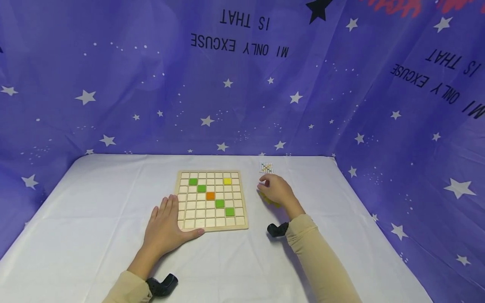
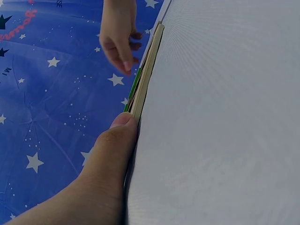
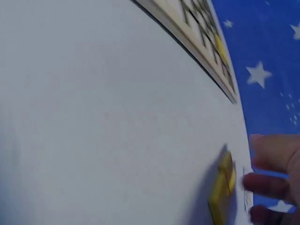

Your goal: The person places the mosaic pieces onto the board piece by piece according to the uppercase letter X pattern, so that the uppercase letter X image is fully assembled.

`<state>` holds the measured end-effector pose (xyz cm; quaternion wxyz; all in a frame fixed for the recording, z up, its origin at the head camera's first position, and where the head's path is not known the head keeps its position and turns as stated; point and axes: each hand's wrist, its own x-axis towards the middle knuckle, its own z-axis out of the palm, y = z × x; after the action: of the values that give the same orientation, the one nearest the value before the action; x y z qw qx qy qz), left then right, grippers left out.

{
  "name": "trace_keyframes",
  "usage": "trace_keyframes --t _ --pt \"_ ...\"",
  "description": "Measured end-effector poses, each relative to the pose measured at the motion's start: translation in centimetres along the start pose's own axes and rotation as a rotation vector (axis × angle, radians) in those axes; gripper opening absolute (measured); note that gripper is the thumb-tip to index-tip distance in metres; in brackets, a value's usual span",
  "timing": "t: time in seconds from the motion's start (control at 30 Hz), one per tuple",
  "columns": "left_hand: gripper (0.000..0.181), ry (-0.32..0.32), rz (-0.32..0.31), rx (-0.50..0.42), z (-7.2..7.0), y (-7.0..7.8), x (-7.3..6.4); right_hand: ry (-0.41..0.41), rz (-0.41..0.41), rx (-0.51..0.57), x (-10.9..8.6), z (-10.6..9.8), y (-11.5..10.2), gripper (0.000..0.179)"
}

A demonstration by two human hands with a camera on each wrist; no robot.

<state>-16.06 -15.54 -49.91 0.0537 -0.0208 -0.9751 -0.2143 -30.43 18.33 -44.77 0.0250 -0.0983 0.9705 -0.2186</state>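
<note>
A wooden grid board (image 1: 244,219) lies on the white table. Several green tiles, such as the green tile (image 1: 219,203), and one orange tile (image 1: 210,195) run diagonally across it; a yellow tile (image 1: 227,181) sits near its upper right. My left hand (image 1: 163,229) rests against the board's near left corner, fingers straight along the side and thumb on the front edge. To the right of the board, my right hand (image 1: 278,191) hovers over loose yellow tiles (image 3: 220,194), fingers loosely bent and apart. Nothing shows between those fingers in the right wrist view.
A small printed card (image 1: 266,167) with a coloured grid pattern lies just beyond my right hand. White cloth (image 1: 94,219) covers the table. A blue star-patterned curtain (image 1: 151,84) stands behind and at the sides.
</note>
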Motion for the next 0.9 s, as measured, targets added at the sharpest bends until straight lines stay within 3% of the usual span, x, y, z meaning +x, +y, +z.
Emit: trace_keyframes --t 0.2,0.4,0.5,0.67,0.9 --pt "0.144 0.001 0.002 0.0 0.0 0.0 0.1 -0.077 0.094 -0.049 -0.7 -0.9 1.3 0.035" --pt "0.144 0.006 0.0 -0.003 0.0 0.0 0.1 -0.045 0.03 -0.141 -1.3 -0.6 1.0 0.038" --pt "0.145 0.005 -0.001 -0.002 0.1 -0.1 0.1 -0.016 -0.001 -0.159 -1.3 0.1 0.3 0.031" --pt "0.146 0.002 -0.002 0.002 0.2 -0.3 0.1 0.026 -0.041 -0.132 -1.0 1.1 -0.7 0.021" --pt "0.146 0.001 0.0 -0.003 0.2 -0.3 0.1 0.106 -0.073 0.013 -0.7 2.3 -2.5 0.015"
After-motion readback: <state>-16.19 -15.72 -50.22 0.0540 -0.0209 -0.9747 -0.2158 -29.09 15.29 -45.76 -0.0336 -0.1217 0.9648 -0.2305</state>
